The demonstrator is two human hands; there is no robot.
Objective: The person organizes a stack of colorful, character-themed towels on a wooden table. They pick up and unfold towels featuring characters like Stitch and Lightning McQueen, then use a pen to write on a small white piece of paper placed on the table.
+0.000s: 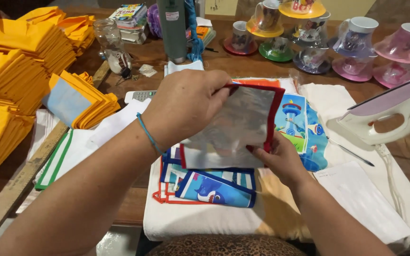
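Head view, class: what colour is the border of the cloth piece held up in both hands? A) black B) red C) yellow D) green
B: the grey-backed cloth piece, pinched at its top by the left hand and at its lower right by the right hand, has a red edge running along its top, right side and lower left corner.

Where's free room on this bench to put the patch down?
Free: the white cloth below the printed patches, and the stretch between white paper and iron. Crowded: yellow stacks on the left, mugs along the back.
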